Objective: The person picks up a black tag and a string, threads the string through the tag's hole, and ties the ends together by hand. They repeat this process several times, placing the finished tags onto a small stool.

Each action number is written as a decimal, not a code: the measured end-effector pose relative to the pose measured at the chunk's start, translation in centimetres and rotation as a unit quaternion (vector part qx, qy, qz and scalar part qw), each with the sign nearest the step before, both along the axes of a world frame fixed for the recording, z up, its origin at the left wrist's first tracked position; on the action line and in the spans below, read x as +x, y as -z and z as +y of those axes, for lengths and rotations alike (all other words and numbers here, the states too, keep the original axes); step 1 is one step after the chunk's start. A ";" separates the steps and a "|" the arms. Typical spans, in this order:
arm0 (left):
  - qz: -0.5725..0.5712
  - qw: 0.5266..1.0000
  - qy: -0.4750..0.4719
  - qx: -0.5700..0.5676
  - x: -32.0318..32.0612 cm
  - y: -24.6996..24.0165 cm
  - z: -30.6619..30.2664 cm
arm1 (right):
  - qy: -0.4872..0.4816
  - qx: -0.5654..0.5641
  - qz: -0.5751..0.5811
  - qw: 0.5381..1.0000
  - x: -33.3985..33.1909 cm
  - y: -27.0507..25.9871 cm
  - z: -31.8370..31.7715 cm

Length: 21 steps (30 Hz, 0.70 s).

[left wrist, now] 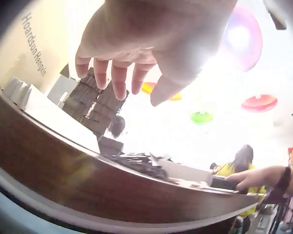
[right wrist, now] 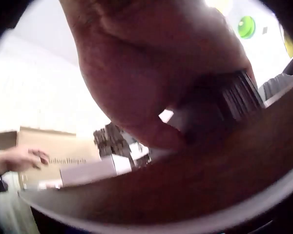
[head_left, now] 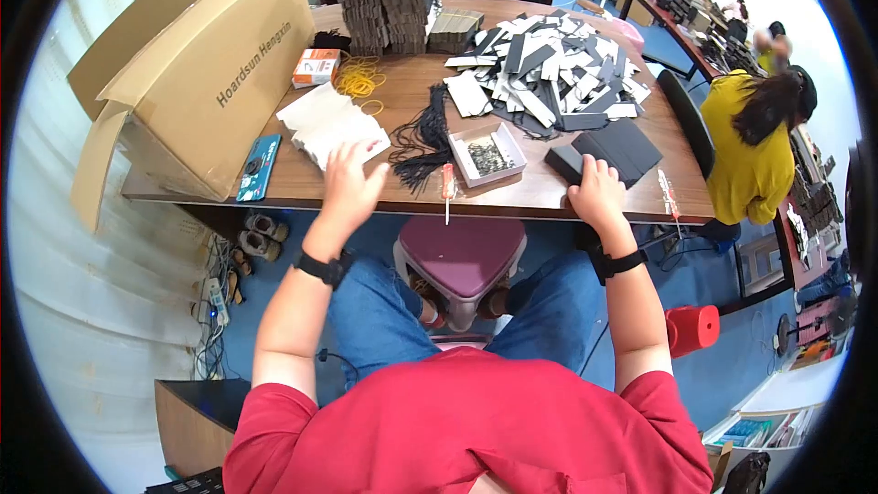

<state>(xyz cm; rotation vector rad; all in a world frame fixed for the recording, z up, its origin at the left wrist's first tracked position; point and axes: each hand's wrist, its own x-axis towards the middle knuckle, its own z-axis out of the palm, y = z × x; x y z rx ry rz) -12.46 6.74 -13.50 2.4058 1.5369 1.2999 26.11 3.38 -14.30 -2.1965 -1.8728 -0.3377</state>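
In the head view the left hand (head_left: 349, 185) is over the table's front edge, fingers spread, beside a stack of white sheets (head_left: 331, 123); the left wrist view shows that hand (left wrist: 146, 48) holding nothing. The right hand (head_left: 599, 192) grips a small stack of black cards (head_left: 565, 163) at the near edge of more black pieces (head_left: 624, 148). Seen from the right wrist, its thumb and fingers (right wrist: 158, 139) are round the dark stack (right wrist: 234, 100). Between the hands lie black cords (head_left: 422, 142), a white box of small metal parts (head_left: 487, 154) and an orange-handled screwdriver (head_left: 447, 185).
A large cardboard box (head_left: 224, 82) stands at the left, near a blue packet (head_left: 259, 167) and yellow rubber bands (head_left: 360, 78). Bundled stacks (head_left: 384, 0) and a heap of black and white pieces (head_left: 558, 73) fill the back. A person in yellow (head_left: 745, 146) sits at the right.
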 end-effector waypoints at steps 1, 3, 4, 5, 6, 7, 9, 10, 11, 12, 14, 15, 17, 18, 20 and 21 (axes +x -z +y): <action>-0.019 1.000 0.014 -0.006 0.7 -0.1 -1.0 | 0.001 0.008 0.002 1.000 -0.2 0.3 0.2; -0.055 0.996 0.058 -0.030 1.8 0.1 -2.9 | 0.003 0.020 0.004 1.000 0.4 1.0 0.4; -0.066 0.995 0.070 -0.029 2.4 0.6 -3.8 | -0.026 0.013 0.040 0.999 0.8 1.2 0.5; -0.088 0.992 0.084 -0.032 3.1 0.8 -4.7 | -0.051 0.048 0.077 0.995 1.0 1.5 0.4; -0.093 0.990 0.099 -0.046 3.5 0.9 -5.6 | -0.076 0.084 0.112 0.987 1.2 1.8 0.3; -0.099 0.987 0.115 -0.059 3.9 1.0 -6.2 | -0.101 0.122 0.146 0.977 1.6 2.0 0.6; -0.104 0.980 0.159 -0.059 4.4 1.0 -7.1 | -0.171 0.244 0.325 0.898 1.6 2.4 1.0; -0.110 0.978 0.169 -0.054 4.8 1.1 -7.2 | -0.179 0.247 0.423 0.853 1.5 2.7 0.8; -0.116 0.976 0.175 -0.059 5.2 1.1 -7.2 | -0.183 0.248 0.516 0.799 0.8 2.5 0.3; -0.122 0.973 0.182 -0.064 5.5 1.1 -7.2 | -0.200 0.238 0.555 0.772 0.5 3.3 0.4; -0.123 0.970 0.202 -0.064 6.2 0.8 -7.0 | -0.183 0.205 0.492 0.826 0.3 5.4 0.2; -0.119 0.968 0.212 -0.070 6.5 0.7 -6.9 | -0.174 0.196 0.438 0.860 -0.3 5.5 0.1; -0.110 0.963 0.230 -0.087 6.9 0.8 -7.1 | -0.198 0.211 0.444 0.848 -1.3 5.1 -0.4; -0.104 0.962 0.235 -0.086 7.1 1.0 -7.2 | -0.200 0.227 0.428 0.852 -1.8 5.0 -0.7; -0.102 0.960 0.243 -0.089 7.5 1.4 -7.3 | -0.169 0.215 0.365 0.890 -1.9 5.9 -0.5; -0.099 0.959 0.246 -0.095 7.7 1.7 -7.6 | -0.162 0.202 0.341 0.904 -1.8 6.8 -0.4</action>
